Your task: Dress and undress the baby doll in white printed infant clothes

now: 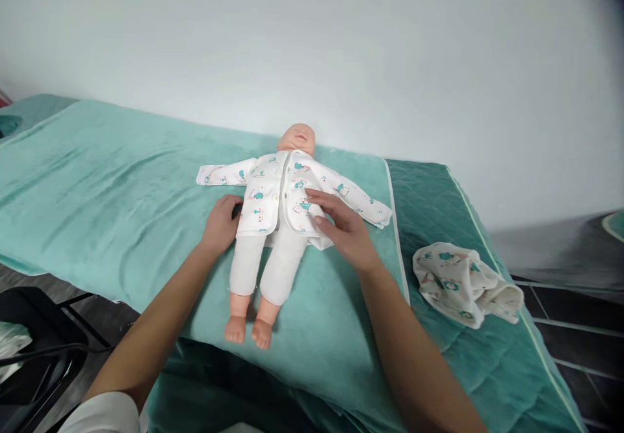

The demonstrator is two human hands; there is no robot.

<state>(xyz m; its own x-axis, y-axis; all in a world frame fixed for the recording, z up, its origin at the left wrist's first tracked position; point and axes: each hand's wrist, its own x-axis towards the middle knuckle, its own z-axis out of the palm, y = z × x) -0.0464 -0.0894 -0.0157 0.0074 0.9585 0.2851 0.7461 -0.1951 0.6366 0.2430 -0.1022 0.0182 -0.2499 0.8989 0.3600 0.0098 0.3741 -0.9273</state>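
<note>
A baby doll [296, 138] lies face up with its head toward the wall. It wears a white printed jacket [260, 192], whose front edges meet down the middle and whose sleeves stretch out to both sides. White covering, like trousers [247, 265], reaches down to the bare lower legs. My left hand [221, 226] rests beside the jacket's lower left side, fingers loosely curved at its edge, fingertips partly hidden. My right hand [345, 228] is open over the jacket's lower right front, thumb and fingers apart, fingertips touching the cloth.
A light green cover [131, 225] lies under the doll, over a darker green quilted cover [419, 199]. A crumpled white printed garment [465, 283] sits at the right. A black chair [36, 342] stands at the lower left. The wall [312, 49] rises behind the bed.
</note>
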